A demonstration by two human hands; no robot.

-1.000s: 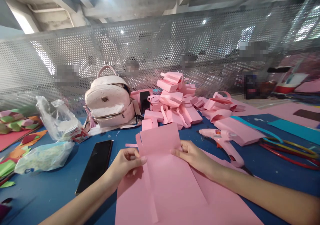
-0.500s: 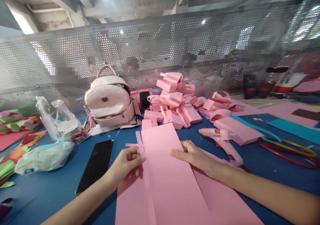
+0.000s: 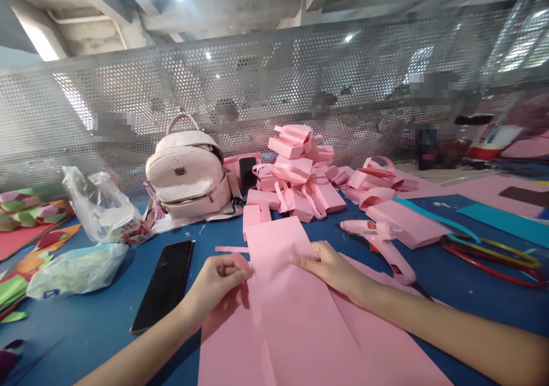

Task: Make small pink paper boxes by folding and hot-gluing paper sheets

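Note:
A long pink paper sheet (image 3: pixel 295 317) lies on the blue table (image 3: pixel 86 329) in front of me, on top of more pink sheets. My left hand (image 3: pixel 217 283) pinches the sheet's left edge along a narrow folded strip. On the right edge my right hand (image 3: pixel 332 269) presses down, with its fingers flat on the paper. The sheet's far end rests near a small pink piece (image 3: pixel 255 215).
A black phone (image 3: pixel 163 283) lies left of my left hand. A pink glue gun (image 3: pixel 381 243) lies to the right. Behind are a pile of pink paper bags (image 3: pixel 300 174), a pale backpack (image 3: pixel 189 174), plastic bags (image 3: pixel 86 243) and a perforated metal screen (image 3: pixel 274 88).
The far end of the pink sheet, lifted a second ago, has come down flat on the table. Both hands have kept their grip at its edges.

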